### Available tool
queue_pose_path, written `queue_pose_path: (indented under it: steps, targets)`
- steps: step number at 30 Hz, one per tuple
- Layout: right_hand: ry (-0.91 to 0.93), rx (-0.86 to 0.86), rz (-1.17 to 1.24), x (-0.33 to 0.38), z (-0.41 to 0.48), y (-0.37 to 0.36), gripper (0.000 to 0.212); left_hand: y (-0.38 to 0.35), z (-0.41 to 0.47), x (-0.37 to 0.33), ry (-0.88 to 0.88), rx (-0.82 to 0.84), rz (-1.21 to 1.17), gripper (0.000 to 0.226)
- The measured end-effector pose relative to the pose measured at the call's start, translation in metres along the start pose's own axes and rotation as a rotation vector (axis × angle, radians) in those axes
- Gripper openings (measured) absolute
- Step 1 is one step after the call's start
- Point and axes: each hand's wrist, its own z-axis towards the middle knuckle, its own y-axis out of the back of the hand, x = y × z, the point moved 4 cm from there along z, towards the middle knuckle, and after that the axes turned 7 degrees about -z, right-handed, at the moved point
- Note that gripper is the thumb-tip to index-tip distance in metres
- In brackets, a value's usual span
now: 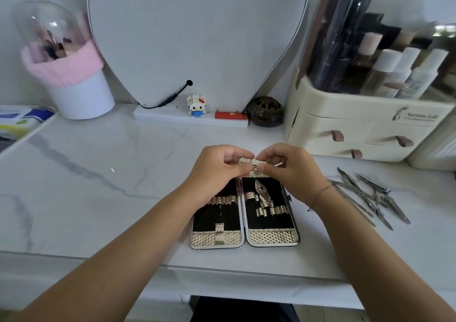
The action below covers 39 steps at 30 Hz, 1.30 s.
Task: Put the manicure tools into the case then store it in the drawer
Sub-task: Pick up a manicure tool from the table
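The manicure case point(244, 219) lies open on the marble table, two black-lined halves with gold patterned loops and no tools in them. Above its far end, my left hand point(218, 170) and my right hand point(288, 171) together pinch a small silver nail clipper point(249, 162), its thin lever sticking out to the right. A pile of several steel manicure tools point(370, 197) lies on the table to the right of the case, beside my right wrist.
A cream organiser with small drawers point(365, 134) and bottles stands at the back right. A mirror stand with a block figure point(196, 105), a red item and a dark jar point(265, 112) sits behind. A white brush holder point(81, 94) stands back left.
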Motion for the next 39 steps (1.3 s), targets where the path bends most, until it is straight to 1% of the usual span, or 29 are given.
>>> queue_pose_path:
  steps: [4,7,10,12,14,16,17,18,20,22,23,24,26,27,29,32,33,36,39]
  targets:
    - [-0.066,0.030,0.171,-0.005,0.001,-0.007,0.004,0.000,0.001,0.004,-0.025,0.002,0.019,0.025]
    - [-0.111,0.064,0.367,-0.008,0.000,-0.005,0.003,-0.002,0.000,0.005,-0.008,0.030,-0.065,0.017]
    - [-0.136,0.134,0.620,-0.009,0.001,-0.004,0.001,-0.004,0.000,0.004,0.032,0.033,-0.159,0.011]
    - [-0.153,0.163,0.791,-0.011,0.002,-0.005,0.014,-0.003,0.001,0.004,0.059,0.026,-0.196,0.011]
    - [-0.148,0.178,0.892,-0.012,0.004,-0.006,0.023,-0.002,0.001,0.004,0.090,0.016,-0.229,0.011]
    - [-0.097,0.172,0.887,-0.012,0.004,-0.005,0.028,-0.001,0.002,0.005,0.120,-0.009,-0.260,0.011]
    - [-0.069,0.161,0.838,-0.011,0.004,-0.005,0.030,0.001,0.001,0.005,0.134,-0.027,-0.273,0.011]
    - [-0.043,0.149,0.762,-0.010,0.003,-0.004,0.030,0.002,0.001,0.006,0.145,-0.045,-0.284,0.011]
    - [0.000,0.106,0.526,-0.007,0.002,-0.004,0.025,0.004,0.001,0.007,0.158,-0.081,-0.289,0.012]
    - [0.014,-0.026,0.291,-0.003,0.001,-0.003,0.019,0.006,0.001,0.006,0.160,-0.110,-0.298,0.013]
    - [-0.001,-0.109,0.235,-0.002,0.000,-0.002,0.016,0.006,0.001,0.005,0.157,-0.119,-0.310,0.013]
    - [-0.036,-0.172,0.244,-0.003,-0.001,0.000,0.013,0.007,0.001,0.005,0.150,-0.123,-0.319,0.014]
    - [-0.132,-0.231,0.393,-0.008,-0.002,0.006,0.006,0.007,0.001,0.003,0.132,-0.112,-0.311,0.014]
    - [-0.178,-0.228,0.464,-0.010,-0.002,0.008,0.005,0.006,0.000,0.003,0.126,-0.098,-0.299,0.014]
    - [-0.233,-0.163,0.501,-0.014,-0.004,0.009,0.012,0.004,0.000,0.002,0.117,-0.082,-0.279,0.013]
    - [-0.222,-0.033,0.491,-0.012,-0.008,0.002,0.019,0.005,0.001,0.003,0.106,-0.108,-0.269,0.014]
    - [-0.215,-0.038,0.496,-0.011,-0.008,0.001,0.017,0.005,0.001,0.002,0.107,-0.108,-0.263,0.014]
    - [-0.224,-0.146,0.568,-0.013,-0.008,0.006,0.010,0.004,0.001,0.004,0.116,-0.070,-0.249,0.015]
    - [-0.204,-0.183,0.637,-0.012,-0.007,0.008,0.013,0.002,0.001,0.004,0.102,-0.044,-0.237,0.016]
